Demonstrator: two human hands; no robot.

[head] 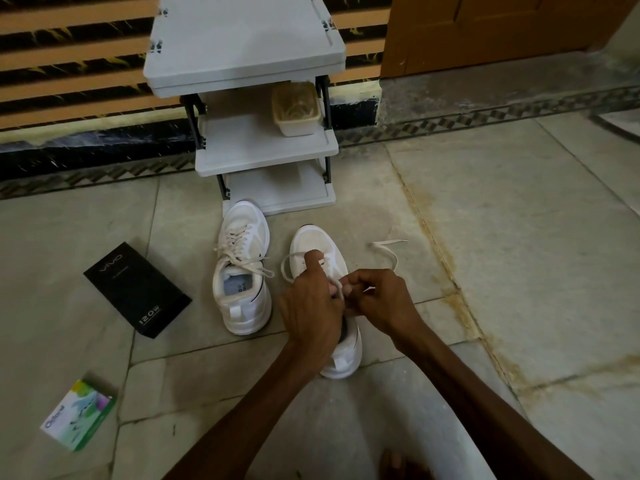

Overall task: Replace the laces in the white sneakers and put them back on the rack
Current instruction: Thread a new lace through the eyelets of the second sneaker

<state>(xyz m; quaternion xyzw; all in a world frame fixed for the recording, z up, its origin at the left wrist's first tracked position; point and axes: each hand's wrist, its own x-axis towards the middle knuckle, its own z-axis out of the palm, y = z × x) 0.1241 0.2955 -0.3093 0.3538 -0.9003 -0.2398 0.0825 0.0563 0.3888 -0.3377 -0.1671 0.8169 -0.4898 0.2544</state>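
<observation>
Rack (242, 46), white, three shelves, upper centre of frame, standing on the floor. Laced sneaker (242, 271), white, centre, on the floor just before the rack's bottom shelf. Second sneaker (317, 242), right of the first, partly under both hands. Black box (136, 289), left of centre, flat on the floor. Left hand (311, 306), fingers curled, pinching the lace (388, 247) over the second sneaker. Right hand (377, 299), likewise pinching it. Beige container (296, 109), middle shelf. Small green-white box (81, 415), lower left. Lace end trails right across the floor.
</observation>
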